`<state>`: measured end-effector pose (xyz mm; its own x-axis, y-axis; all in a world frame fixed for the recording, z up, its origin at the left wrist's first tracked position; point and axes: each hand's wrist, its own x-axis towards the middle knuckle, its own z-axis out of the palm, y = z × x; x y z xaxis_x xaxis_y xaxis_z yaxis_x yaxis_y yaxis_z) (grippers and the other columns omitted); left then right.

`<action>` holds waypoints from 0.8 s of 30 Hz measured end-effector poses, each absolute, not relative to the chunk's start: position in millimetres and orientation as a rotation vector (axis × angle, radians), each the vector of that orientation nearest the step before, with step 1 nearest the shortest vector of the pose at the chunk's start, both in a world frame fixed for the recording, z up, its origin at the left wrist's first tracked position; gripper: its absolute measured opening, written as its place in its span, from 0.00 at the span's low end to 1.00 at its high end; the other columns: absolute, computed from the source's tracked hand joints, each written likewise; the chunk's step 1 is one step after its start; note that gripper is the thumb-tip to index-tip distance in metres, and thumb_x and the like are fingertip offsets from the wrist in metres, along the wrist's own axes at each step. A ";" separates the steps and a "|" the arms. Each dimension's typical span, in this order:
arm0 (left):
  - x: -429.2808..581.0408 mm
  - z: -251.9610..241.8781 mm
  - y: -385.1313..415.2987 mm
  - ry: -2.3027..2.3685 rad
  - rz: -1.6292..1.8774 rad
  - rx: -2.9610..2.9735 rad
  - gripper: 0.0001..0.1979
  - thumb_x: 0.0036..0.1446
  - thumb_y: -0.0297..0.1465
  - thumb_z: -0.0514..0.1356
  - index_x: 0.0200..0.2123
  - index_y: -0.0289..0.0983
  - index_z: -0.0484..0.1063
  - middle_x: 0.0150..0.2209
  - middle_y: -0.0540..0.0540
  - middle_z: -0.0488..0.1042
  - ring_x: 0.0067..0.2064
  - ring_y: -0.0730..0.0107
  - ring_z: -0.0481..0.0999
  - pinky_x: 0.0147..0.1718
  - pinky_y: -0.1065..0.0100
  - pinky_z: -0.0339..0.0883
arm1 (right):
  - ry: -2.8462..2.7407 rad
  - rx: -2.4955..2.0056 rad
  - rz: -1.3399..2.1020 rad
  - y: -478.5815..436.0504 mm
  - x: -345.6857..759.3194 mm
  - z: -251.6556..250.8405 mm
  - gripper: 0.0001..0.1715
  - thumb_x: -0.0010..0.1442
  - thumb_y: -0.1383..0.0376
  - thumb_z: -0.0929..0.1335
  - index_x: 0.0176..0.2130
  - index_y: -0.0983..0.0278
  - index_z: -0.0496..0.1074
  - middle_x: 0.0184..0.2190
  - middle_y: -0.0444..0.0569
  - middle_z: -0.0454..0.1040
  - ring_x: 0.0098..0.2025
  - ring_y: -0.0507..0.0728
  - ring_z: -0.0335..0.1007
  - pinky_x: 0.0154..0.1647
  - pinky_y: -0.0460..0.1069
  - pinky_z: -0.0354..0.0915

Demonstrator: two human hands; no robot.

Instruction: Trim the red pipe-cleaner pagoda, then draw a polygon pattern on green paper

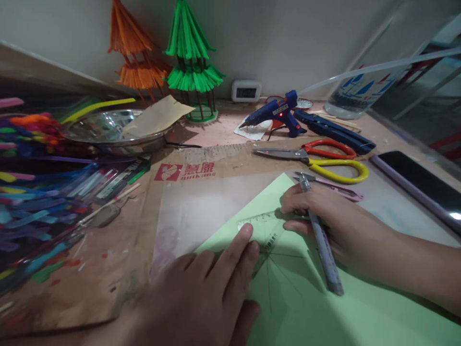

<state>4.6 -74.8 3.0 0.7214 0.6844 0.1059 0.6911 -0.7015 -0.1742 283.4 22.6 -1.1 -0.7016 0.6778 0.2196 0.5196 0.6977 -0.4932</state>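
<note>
A sheet of light green paper (302, 317) lies in front of me, with several thin dark lines drawn out from one point. On it rests a clear plastic set square (257, 219) with ruler marks along one edge. My left hand (212, 288) lies over the paper, fingers stretched out, the fingertips pressing on the set square. My right hand (345, 226) has a grey pen (322, 245) tucked between its fingers, the pen slanting back towards me. Its thumb and forefinger are at the right end of the set square, partly hiding it.
Beyond the paper lie scissors (338, 168), a pink craft knife (345, 191), a blue glue gun (273, 114) with a red light, and a dark cutter (334, 132). A phone (421, 182) is at right. Left are a metal bowl (118, 139) and colourful strips (29, 206); pipe-cleaner towers (194, 77) stand behind.
</note>
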 end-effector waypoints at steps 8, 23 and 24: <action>3.9 1.9 -75.4 -1.100 -0.030 -2.715 0.27 0.77 0.35 0.41 0.71 0.35 0.63 0.70 0.40 0.65 0.43 0.62 0.85 0.32 0.62 0.77 | -2.504 -0.909 0.539 21.7 283.8 0.3 0.04 0.71 0.64 0.69 0.46 0.59 0.71 0.39 0.49 0.74 0.40 0.59 0.69 0.40 0.52 0.62; 3.5 -1.9 -76.1 -1.071 -0.108 -2.706 0.27 0.76 0.34 0.41 0.70 0.34 0.65 0.67 0.40 0.71 0.40 0.63 0.84 0.30 0.62 0.75 | -2.527 -0.929 0.578 21.7 285.2 -0.3 0.05 0.72 0.62 0.68 0.47 0.58 0.70 0.41 0.49 0.73 0.42 0.58 0.68 0.41 0.51 0.60; 3.9 -1.7 -75.8 -1.073 -0.110 -2.706 0.27 0.76 0.34 0.41 0.70 0.34 0.64 0.67 0.40 0.71 0.40 0.63 0.84 0.30 0.62 0.75 | -2.529 -0.925 0.577 21.5 285.1 0.0 0.04 0.72 0.62 0.68 0.47 0.58 0.70 0.41 0.48 0.73 0.42 0.58 0.68 0.41 0.51 0.59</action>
<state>3.9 -75.8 -1.7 0.7295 0.6667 0.1527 0.6838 -0.7064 -0.1829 285.1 21.5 0.0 -0.7087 0.6732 0.2112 0.5149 0.6981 -0.4974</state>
